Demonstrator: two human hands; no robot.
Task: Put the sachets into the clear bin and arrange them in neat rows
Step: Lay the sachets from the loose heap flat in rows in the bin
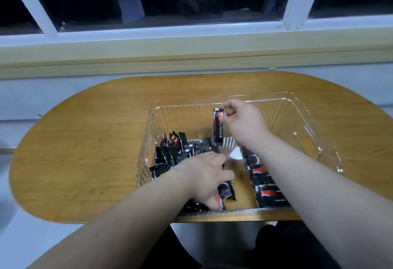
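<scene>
A clear bin stands on the wooden table. Inside, a loose heap of black-and-red sachets fills the left part. A row of flat sachets runs along the middle, partly hidden under my right forearm. My right hand pinches one sachet by its top edge, hanging upright above the bin's middle. My left hand reaches into the near left of the bin, fingers curled around several sachets there.
The bin's right part shows bare bottom. The table's rounded left end lies beside the bin. A window sill and dark window run behind the table. My dark-clothed knees show below the table's front edge.
</scene>
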